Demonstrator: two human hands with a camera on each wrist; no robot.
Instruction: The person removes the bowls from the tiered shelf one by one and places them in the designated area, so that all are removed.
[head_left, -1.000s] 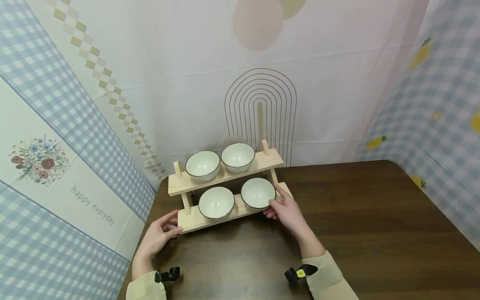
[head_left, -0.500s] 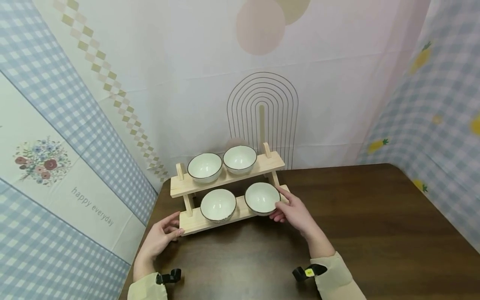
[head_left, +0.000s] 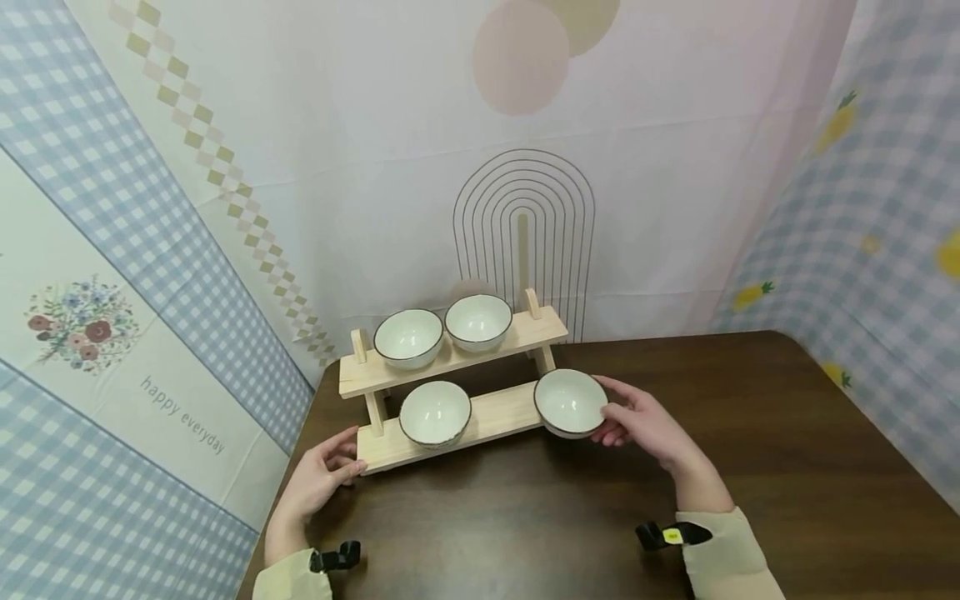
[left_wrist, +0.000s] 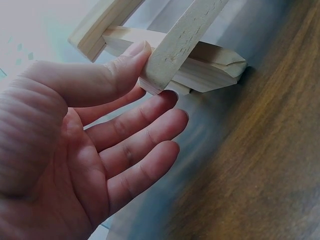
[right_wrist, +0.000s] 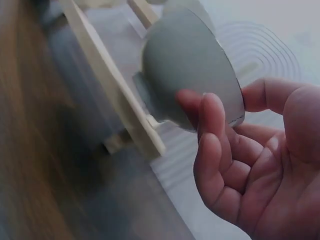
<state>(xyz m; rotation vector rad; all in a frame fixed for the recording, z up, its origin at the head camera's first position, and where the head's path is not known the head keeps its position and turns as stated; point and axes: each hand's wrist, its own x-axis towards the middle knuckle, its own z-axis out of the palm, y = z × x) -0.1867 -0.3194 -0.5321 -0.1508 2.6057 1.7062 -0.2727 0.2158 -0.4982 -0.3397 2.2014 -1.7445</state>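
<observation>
A two-tier wooden rack (head_left: 504, 412) stands on the table in the head view. My left hand (head_left: 318, 477) pinches the left end of its lower shelf; in the left wrist view the thumb lies on the shelf board (left_wrist: 172, 55) and fingertips sit under it. With my right hand (head_left: 643, 421) I hold a white bowl (head_left: 570, 405) with a dark rim by its right side, at the lower shelf's right end. The right wrist view shows fingers around the bowl's wall (right_wrist: 187, 65). Another white bowl (head_left: 435, 415) rests on the lower shelf's left half.
Two matching bowls, one at the left (head_left: 408, 340) and one at the right (head_left: 478, 323), sit on the upper shelf. Behind the dark wooden table (head_left: 750, 433) hangs a patterned white cloth (head_left: 660, 217). Checked cloth (head_left: 840, 275) borders the right side.
My right hand has lifted the lower right bowl from its place and moved it to the right, baring that part of the shelf. My left hand stays at the rack's left end.
</observation>
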